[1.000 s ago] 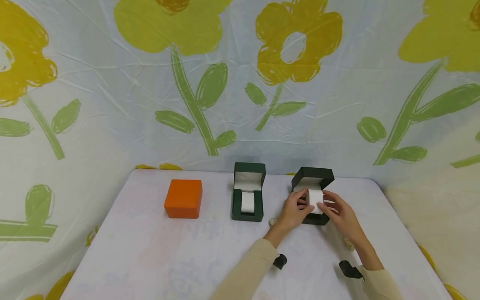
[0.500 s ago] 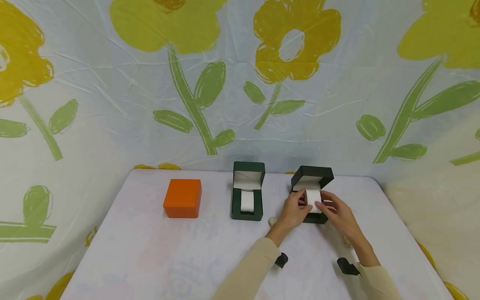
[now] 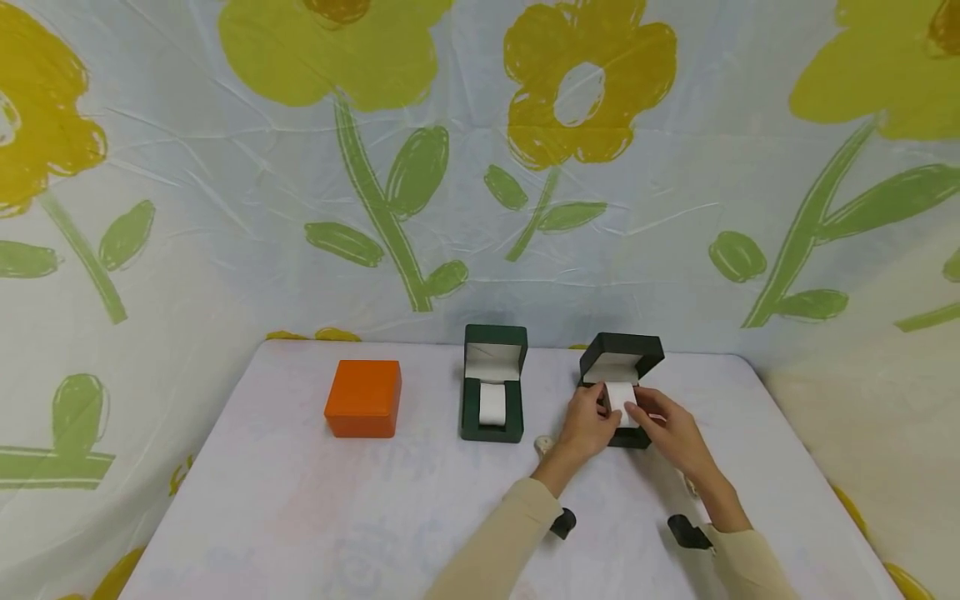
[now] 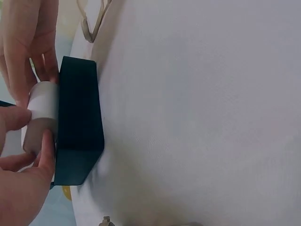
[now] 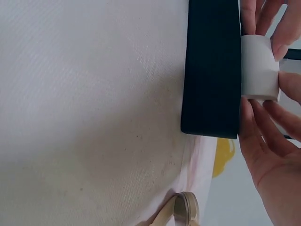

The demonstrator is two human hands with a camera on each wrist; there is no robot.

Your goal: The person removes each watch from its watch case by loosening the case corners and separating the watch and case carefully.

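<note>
A white watch cushion (image 3: 619,405) is between my two hands, at the opening of a dark green watch box (image 3: 630,437) on the right. My left hand (image 3: 587,427) pinches the cushion's left end, its thumb in front. From the other side my right hand (image 3: 677,435) grips it with thumb and fingers. In the right wrist view the cushion (image 5: 259,68) stands partly above the box wall (image 5: 211,70); its lower part is hidden. The box's lid (image 3: 622,354) is raised behind the hands.
Left of the hands stands another open green watch box (image 3: 471,408) with a white cushion (image 3: 492,404) inside. An orange box (image 3: 365,398) sits farther left. A watch (image 3: 543,445) lies by the left wrist, and a banded item (image 5: 186,209) lies near the right.
Both hands have shifted the cushion slightly left and a little lower relative to the box. The boxes keep their places on the table.
</note>
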